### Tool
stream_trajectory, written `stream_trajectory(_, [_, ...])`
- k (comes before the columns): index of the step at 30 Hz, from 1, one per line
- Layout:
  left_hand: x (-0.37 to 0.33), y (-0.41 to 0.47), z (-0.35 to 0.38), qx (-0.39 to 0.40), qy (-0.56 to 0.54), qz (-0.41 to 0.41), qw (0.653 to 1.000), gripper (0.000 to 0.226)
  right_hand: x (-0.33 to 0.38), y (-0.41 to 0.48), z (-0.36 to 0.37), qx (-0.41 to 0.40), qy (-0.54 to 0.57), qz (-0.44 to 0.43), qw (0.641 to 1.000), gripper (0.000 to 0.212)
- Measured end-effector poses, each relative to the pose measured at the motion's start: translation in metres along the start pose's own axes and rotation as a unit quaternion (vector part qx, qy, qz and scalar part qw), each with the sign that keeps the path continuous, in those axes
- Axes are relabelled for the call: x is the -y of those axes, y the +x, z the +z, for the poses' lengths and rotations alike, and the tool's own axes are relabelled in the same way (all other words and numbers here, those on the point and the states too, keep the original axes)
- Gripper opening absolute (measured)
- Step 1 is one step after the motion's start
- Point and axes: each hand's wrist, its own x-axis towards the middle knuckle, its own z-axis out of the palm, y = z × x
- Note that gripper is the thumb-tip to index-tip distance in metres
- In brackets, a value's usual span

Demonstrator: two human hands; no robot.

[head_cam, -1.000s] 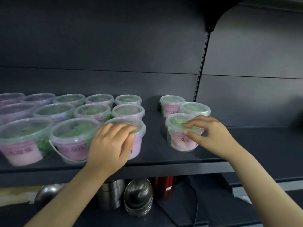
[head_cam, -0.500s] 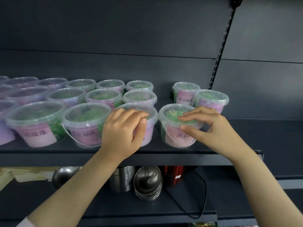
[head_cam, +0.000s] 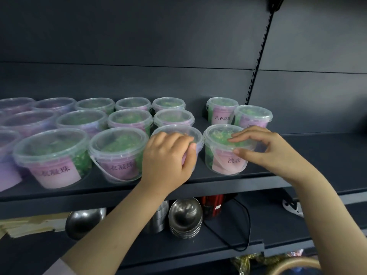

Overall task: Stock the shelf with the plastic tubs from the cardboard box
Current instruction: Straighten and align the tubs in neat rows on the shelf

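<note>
Several clear plastic tubs with pink labels and green contents stand in rows on the dark shelf point(head_cam: 228, 182). My left hand point(head_cam: 168, 157) wraps around the front-row tub point(head_cam: 184, 132) at the right end of the block. My right hand point(head_cam: 264, 149) pinches the lid rim of a separate front tub point(head_cam: 220, 153) just to its right, fingers on top and thumb on the side. Two more tubs point(head_cam: 221, 112) point(head_cam: 253, 116) stand behind that one. No cardboard box is visible.
The shelf's right part point(head_cam: 317, 155) is bare. A slotted upright point(head_cam: 258, 62) runs up the back panel. On the lower shelf sit stacked steel bowls point(head_cam: 185, 217), a ladle-like bowl point(head_cam: 85, 221), a red item point(head_cam: 212, 205) and a black cable point(head_cam: 244, 229).
Both hands have stayed on their tubs. The right-hand tub has slid left, closer to the block of tubs. The camera has shifted, so the shelf sits differently in view.
</note>
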Motion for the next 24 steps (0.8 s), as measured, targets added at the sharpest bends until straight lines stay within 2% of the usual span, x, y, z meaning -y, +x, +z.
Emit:
stream_trajectory(11, [0.004,0.001,-0.008,0.062,0.000,-0.007,0.998,0.031,0.006,0.001,0.002,0.006,0.005,0.064,0.998,0.021])
stream_trajectory(18, [0.005,0.004,-0.014,0.083,-0.001,-0.002,0.997,0.032,0.010,0.004,-0.003,0.013,-0.023,0.068,0.997,0.022])
stream_trajectory(24, [-0.001,0.009,-0.030,0.185,0.025,-0.019,0.982,0.040,0.011,0.005,-0.011,0.073,-0.036,0.067,0.994,0.026])
